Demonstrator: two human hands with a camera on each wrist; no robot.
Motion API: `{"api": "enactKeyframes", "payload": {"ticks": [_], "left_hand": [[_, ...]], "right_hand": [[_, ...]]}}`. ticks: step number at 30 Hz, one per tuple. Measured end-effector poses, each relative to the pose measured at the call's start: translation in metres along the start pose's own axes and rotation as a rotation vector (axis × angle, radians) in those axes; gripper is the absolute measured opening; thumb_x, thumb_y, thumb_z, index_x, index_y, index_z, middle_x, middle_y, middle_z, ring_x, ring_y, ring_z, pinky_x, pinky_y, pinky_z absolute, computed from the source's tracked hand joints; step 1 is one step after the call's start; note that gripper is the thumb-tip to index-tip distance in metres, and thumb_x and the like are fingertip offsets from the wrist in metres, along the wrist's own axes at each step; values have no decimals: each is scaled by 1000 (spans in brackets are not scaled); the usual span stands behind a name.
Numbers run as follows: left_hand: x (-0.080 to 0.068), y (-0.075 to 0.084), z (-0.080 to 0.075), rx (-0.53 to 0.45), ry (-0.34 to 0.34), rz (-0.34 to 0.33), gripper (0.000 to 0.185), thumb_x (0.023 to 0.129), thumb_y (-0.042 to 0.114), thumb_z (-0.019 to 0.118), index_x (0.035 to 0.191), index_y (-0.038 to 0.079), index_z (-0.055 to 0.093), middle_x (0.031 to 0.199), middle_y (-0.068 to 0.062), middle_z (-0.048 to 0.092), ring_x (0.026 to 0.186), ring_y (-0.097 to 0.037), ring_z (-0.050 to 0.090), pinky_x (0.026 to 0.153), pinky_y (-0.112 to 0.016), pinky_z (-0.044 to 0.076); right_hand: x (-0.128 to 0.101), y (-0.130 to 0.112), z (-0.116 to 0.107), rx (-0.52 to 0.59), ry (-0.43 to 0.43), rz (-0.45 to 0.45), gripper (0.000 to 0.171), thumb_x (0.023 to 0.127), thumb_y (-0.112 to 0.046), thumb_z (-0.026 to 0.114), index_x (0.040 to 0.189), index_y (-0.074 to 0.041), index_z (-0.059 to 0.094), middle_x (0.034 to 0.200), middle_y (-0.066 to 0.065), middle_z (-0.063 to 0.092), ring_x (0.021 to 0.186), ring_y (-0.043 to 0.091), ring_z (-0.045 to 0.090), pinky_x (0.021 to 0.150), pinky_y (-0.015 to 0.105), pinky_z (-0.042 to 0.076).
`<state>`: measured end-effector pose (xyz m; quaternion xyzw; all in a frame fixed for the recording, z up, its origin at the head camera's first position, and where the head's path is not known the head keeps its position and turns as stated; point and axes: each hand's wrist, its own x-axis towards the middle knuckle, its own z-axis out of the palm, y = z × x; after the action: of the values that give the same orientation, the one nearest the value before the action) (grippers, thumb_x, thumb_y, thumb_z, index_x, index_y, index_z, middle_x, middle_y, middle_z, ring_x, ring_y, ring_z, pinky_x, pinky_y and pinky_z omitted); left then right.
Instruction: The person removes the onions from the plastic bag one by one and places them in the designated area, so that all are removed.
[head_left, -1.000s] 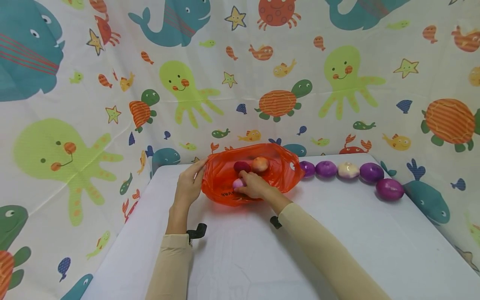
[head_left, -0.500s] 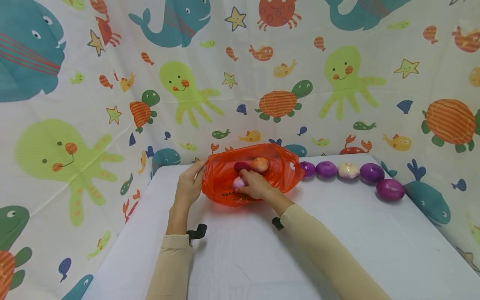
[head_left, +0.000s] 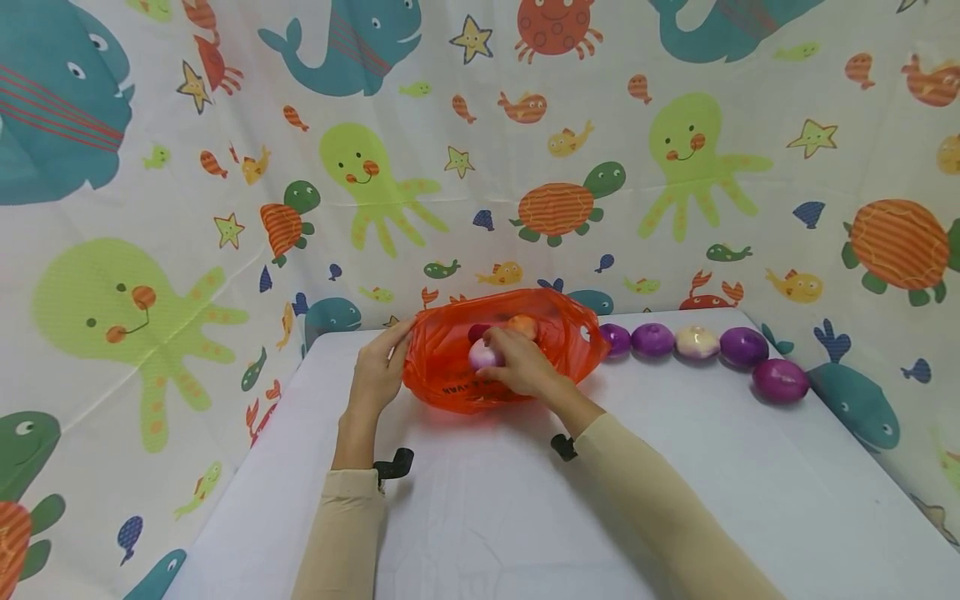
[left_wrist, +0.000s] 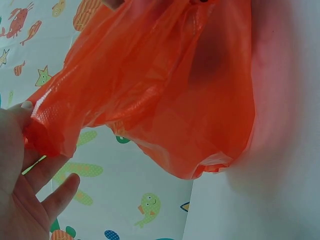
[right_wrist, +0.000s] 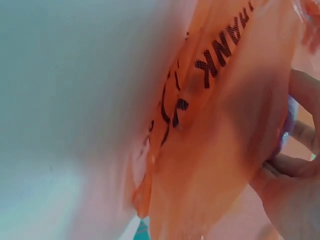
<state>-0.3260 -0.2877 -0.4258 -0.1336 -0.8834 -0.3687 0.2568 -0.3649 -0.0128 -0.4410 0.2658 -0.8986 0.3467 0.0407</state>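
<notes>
Now: left hand [head_left: 378, 367] on a red bag [head_left: 450, 398], right hand [head_left: 519, 362] on a purple-and-white round piece [head_left: 483, 357]

Nearest are two beige sleeves [head_left: 341, 533], with a black wrist mount [head_left: 395, 463] at the left cuff and another dark mount [head_left: 564, 447] by the right one, over the white bench [head_left: 480, 517]. Beyond them come the hands. The left pinches the side edge of the bag's mouth — thumb on one face of the plastic, a finger behind it, another finger free of it and slightly bent. The right reaches into the mouth, its thumb and fingers curved round the purple-and-white piece, partway closed to that piece's width.

The bag lies on its side on the bench, thin and creased, its mouth wide and facing the person. Black lettering [right_wrist: 222, 46] marks its lower wall. Deeper inside, behind the right hand and partly hidden by it, sit a dark red piece [head_left: 477, 333] and an orange one [head_left: 522, 324], side by side.

Off the bag's right end, near the bench's back edge, runs a line of smooth round pieces: purple [head_left: 617, 340], purple again, cream [head_left: 697, 342], dark purple [head_left: 743, 346], then a magenta one [head_left: 780, 380] set nearer the person. Farthest back hangs a pale cloth [head_left: 600, 108] printed with sea creatures.
</notes>
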Motion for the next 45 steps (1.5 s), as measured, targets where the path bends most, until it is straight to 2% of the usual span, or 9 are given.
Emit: {"api": "enactKeyframes", "payload": {"ticks": [5,12,21,27,32,45], "left_hand": [[0,1,-1,6,1,0,40,110,26,53,149,18,59,147,-5,64,139,-30,59,113,-51,49],[2,4,-4,-1,0,19,40,110,26,53,149,17,59,146,-8,65,137,-32,59,113,-53,49],[1,4,-2,-4,-7,-8,41,110,25,53,150,16,58,148,-6,63,140,-31,58,112,-52,49],[3,3,-2,-5,1,23,40,110,25,53,149,15,59,147,-7,64,138,-32,59,114,-53,48],[3,2,-1,-8,1,20,40,110,27,53,149,17,60,146,-6,64,138,-31,59,114,-53,48],[0,1,0,-8,-5,-3,41,110,25,52,150,18,58,148,-5,63,140,-30,58,113,-51,49]], "right_hand": [[-9,0,-8,38,74,1,62,88,-33,84,141,-25,53,138,-1,57,130,22,51,103,49,58],[-18,-1,-18,46,173,-3,60,88,-31,85,139,-26,54,142,-2,55,137,22,48,107,48,56],[-32,-1,-29,51,205,-41,59,89,-31,84,139,-25,53,143,-2,56,140,22,48,110,50,54],[-43,7,-34,70,216,-95,64,89,-23,84,145,-21,51,148,0,53,144,23,45,113,50,51],[-47,11,-35,43,233,-120,64,89,-22,84,144,-21,52,146,1,54,141,23,48,113,50,51],[-52,8,-35,12,232,-96,66,90,-28,83,149,-22,53,154,7,48,145,31,47,111,55,52]]}}
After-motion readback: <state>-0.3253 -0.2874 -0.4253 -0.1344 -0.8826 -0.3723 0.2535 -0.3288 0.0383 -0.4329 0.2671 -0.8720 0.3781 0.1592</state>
